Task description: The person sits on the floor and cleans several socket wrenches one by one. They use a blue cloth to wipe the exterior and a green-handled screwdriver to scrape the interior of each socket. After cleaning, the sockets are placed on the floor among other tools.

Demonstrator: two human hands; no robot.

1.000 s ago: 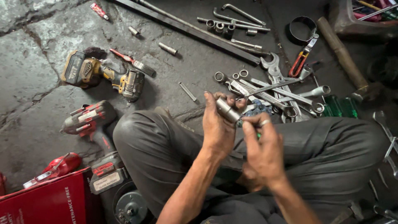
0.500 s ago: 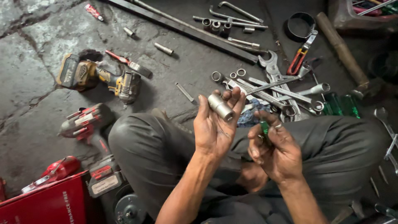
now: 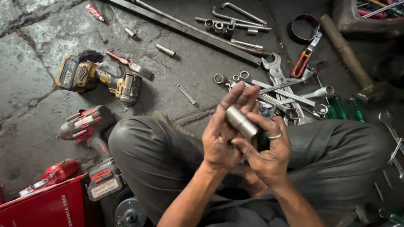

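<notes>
A silver cylindrical socket (image 3: 241, 121) lies tilted between both hands above the person's lap, its long axis running from upper left to lower right. The left hand (image 3: 223, 134) cups it from behind, fingers extended upward and pressed together, their tips rising past the socket's upper end. The right hand (image 3: 267, 153) closes on the socket from the lower right, thumb and forefinger pinching its lower end; a plain ring (image 3: 274, 136) sits on one finger. Whether anything else lies in the right palm cannot be told.

Both forearms rise from the bottom edge, over dark grey trousers (image 3: 160, 164) with the knees spread wide.

Just beyond the hands, a heap of combination spanners (image 3: 286, 90) lies on the cracked concrete floor (image 3: 38, 38), with a green object (image 3: 345, 110) beside it to the right. Farther off lie red-handled pliers (image 3: 304, 61) touching a black ring (image 3: 305, 28), a wooden handle (image 3: 347, 54), a long steel bar (image 3: 189, 31), and a row of bent rods with sockets (image 3: 231, 23).

To the left lie a yellow-and-black cordless driver (image 3: 97, 80), a red-handled brush (image 3: 130, 66) near it, and a red cordless impact wrench (image 3: 90, 130) beside the left knee. A red case (image 3: 46, 208) fills the lower left corner.
</notes>
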